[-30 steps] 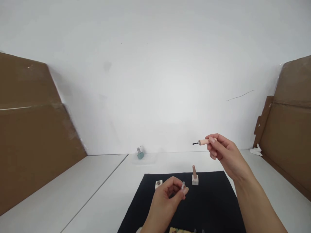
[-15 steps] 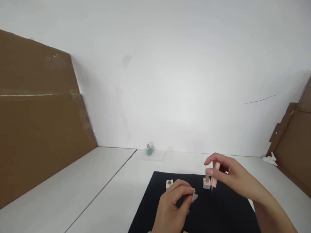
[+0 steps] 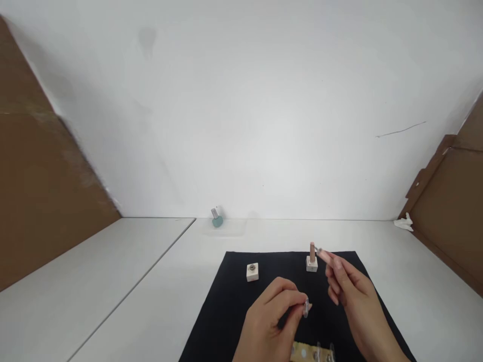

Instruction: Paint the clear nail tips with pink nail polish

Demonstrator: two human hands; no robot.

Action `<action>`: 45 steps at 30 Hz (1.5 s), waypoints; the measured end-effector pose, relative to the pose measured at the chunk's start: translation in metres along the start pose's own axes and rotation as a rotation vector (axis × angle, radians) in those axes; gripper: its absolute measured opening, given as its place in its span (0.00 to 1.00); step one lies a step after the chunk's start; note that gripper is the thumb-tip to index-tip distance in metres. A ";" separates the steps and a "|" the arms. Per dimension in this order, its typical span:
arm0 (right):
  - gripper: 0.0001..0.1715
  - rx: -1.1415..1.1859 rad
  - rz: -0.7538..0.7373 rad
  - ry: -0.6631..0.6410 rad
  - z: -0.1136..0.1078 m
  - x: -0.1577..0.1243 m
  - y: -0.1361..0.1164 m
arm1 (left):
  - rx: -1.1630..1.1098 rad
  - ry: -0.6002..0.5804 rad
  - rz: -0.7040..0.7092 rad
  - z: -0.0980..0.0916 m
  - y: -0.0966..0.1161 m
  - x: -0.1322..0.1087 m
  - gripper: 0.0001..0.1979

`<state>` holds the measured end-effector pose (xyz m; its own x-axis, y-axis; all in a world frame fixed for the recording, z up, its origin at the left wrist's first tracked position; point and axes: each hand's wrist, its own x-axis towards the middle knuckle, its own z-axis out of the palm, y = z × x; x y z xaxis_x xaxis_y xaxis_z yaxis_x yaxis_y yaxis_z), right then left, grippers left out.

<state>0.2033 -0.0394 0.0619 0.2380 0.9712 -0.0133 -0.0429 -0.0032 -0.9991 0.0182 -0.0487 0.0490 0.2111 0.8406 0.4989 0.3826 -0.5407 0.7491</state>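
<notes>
My left hand (image 3: 269, 324) is closed, pinching a small clear piece (image 3: 306, 307) that looks like a nail tip, over the black mat (image 3: 222, 311). In the fingers of my right hand (image 3: 350, 296) is a pink-capped nail polish brush (image 3: 325, 256), its bristle end tilted up and to the left. Just behind that end stands a white square nail polish bottle (image 3: 311, 265) with its pink cap on. Farther left on the mat sits an uncapped white bottle (image 3: 252, 272), its dark neck showing. Below the hands lies a yellowish strip (image 3: 305, 353) bearing small clear pieces, partly cut off.
A teal bottle (image 3: 217, 221) leans on a clear flat sheet (image 3: 230, 229) near the white wall (image 3: 264, 125). Brown cardboard panels stand at the left (image 3: 45, 191) and right (image 3: 449, 211). A crumpled white scrap (image 3: 404, 222) lies by the right panel.
My right hand has turned the brush from pointing down to pointing up and left, moving lower and away from the capped bottle. The view has shifted, bringing the yellowish strip into sight.
</notes>
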 end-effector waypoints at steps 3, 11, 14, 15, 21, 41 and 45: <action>0.31 0.174 0.109 -0.116 0.001 0.000 0.004 | -0.005 -0.020 -0.025 0.003 -0.006 -0.001 0.11; 0.20 0.003 -0.172 -0.056 0.008 -0.026 0.020 | -0.007 0.006 -0.097 0.007 -0.006 -0.001 0.11; 0.18 -0.053 -0.236 -0.076 0.011 -0.031 0.023 | 0.029 -0.026 -0.042 0.006 -0.008 -0.002 0.11; 0.16 -0.065 -0.234 -0.074 0.012 -0.031 0.025 | 0.045 -0.039 -0.012 0.005 -0.010 -0.003 0.11; 0.23 -0.237 -0.230 -0.144 0.009 -0.027 0.034 | 0.158 -0.067 0.155 0.001 -0.012 -0.005 0.13; 0.14 -0.299 -0.186 -0.113 -0.013 0.000 0.023 | -0.077 -0.179 -0.025 0.006 -0.009 -0.005 0.13; 0.16 -0.282 -0.258 -0.177 -0.013 -0.003 0.020 | -0.227 -0.181 -0.233 0.004 -0.004 0.000 0.10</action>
<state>0.2146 -0.0457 0.0415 0.0349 0.9745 0.2215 0.2691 0.2043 -0.9412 0.0203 -0.0459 0.0442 0.3054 0.9231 0.2335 0.2344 -0.3106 0.9212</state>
